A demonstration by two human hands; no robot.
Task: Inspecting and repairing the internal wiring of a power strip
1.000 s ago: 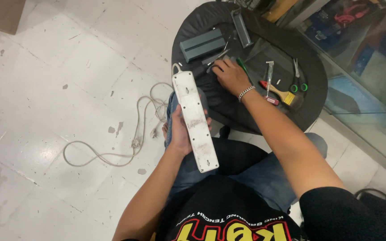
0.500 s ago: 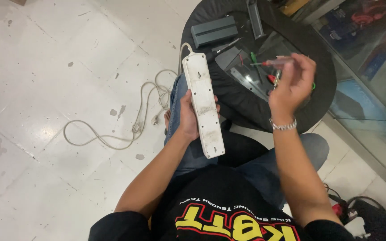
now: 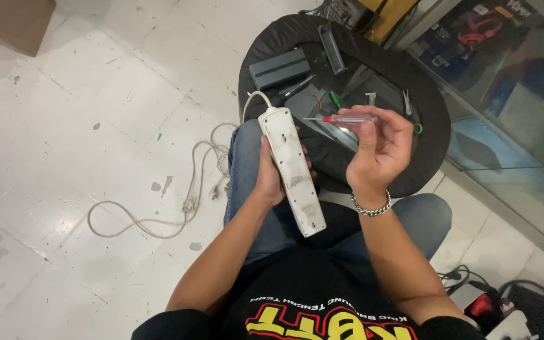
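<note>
The person sits over a tiled floor (image 3: 64, 126) with a long white power strip (image 3: 292, 170) gripped in the left hand (image 3: 271, 176). The fingers wrap the strip from beneath and the thumb lies along its near edge, so its plain, scuffed back faces up, with small screw holes showing. Its white cord (image 3: 158, 214) leaves the far end and loops across the floor to the left of that hand.

The right hand (image 3: 379, 151) is closed around a slim screwdriver with a clear handle (image 3: 341, 118), pinched between thumb and fingertips. The metal tip points left toward the far end of the strip but stands apart from it, just above and to the right.

Beyond both hands is a round black stool seat (image 3: 272, 56) serving as a worktop. On it lie a dark grey box (image 3: 279, 68), a green-handled tool (image 3: 335, 99) and a few small metal pieces, too small to identify.

By the look of it, the step in hand is bringing the driver to the screws on the strip's back. The next move would call for lowering the tip squarely into a recessed hole while the left hand keeps the strip from twisting; a slanted approach could slip off the screw head.
</note>
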